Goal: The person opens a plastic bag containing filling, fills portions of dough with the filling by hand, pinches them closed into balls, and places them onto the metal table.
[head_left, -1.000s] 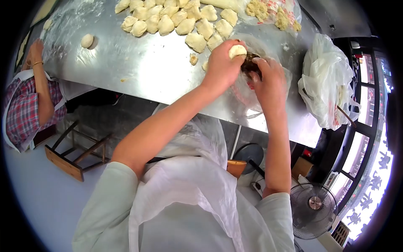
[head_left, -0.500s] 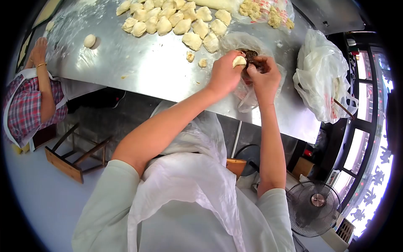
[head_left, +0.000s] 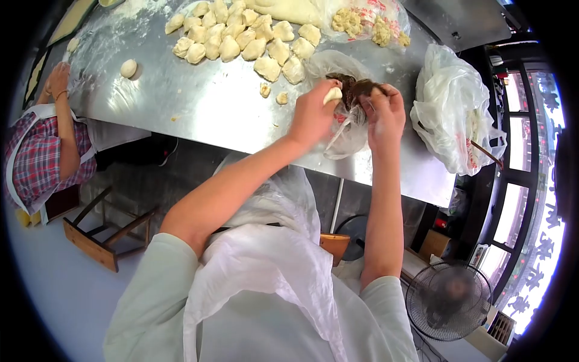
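Note:
My left hand (head_left: 315, 111) is closed round a pale piece of dough (head_left: 332, 95), which shows between thumb and fingers. Just to its right, my right hand (head_left: 385, 111) pinches a clump of dark brown filling (head_left: 367, 88). More dark filling lies between the hands, in an open clear plastic bag (head_left: 348, 140) on the metal table. Two small dough scraps, one of them (head_left: 282, 98) close to my left hand, sit left of the bag. Many flattened dough pieces (head_left: 246, 39) are grouped beyond the hands.
The metal table (head_left: 199, 102) also holds a round dough ball (head_left: 128, 68), a large dough mass (head_left: 289, 8) and crumbly yellowish clumps (head_left: 347, 22). A white plastic bag (head_left: 449, 108) stands at right. A co-worker's hands (head_left: 58, 79) are at far left. A fan (head_left: 449, 301) and wooden chair (head_left: 90, 244) are below.
My right hand has lifted a clump of dark filling up from the bag's contents. My left hand still holds the dough and has shifted slightly left. The view has shifted a little.

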Tool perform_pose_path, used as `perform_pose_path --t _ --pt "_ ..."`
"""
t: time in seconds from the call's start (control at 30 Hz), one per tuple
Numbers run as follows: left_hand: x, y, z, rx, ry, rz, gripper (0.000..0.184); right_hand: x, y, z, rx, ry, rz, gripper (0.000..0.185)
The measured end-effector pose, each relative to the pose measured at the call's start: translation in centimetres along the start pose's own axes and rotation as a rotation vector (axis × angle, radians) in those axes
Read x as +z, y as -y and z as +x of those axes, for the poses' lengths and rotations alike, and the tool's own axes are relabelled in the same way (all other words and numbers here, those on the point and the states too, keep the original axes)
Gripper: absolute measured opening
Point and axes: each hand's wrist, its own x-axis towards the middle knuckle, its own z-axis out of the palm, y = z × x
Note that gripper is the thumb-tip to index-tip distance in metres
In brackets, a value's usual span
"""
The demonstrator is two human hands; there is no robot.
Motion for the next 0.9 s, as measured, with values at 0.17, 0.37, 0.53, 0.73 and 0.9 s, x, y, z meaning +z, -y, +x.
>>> perform_pose_path --t 0.17,0.37,0.53,0.73,0.9 --pt "-0.9 -0.4 -1.4 0.223 -0.088 -0.058 0.032 1.3 -0.3 -1.6 -0.076 0.097 -0.113 0.024" --pt "-3.0 -1.6 0.5 -0.415 0.207 -0.94 0.036 1.7 0.9 -2.5 0.123 0.188 0.127 0.031" --pt "-3.7 -2.9 -0.3 -0.589 0.235 -1.082 0.034 3.2 0.5 -4.4 -0.035 0.149 -0.3 0.031" --pt "-4.7 -2.4 -1.5 -0.594 0.198 -0.965 0.038 4.3 0.2 -5.7 -0.207 0.188 -0.561 0.027" --pt "-5.5 -2.3 -2.3 -0.472 0.17 -0.914 0.047 5.6 1.2 -6.5 -0.314 0.219 -0.683 0.026"
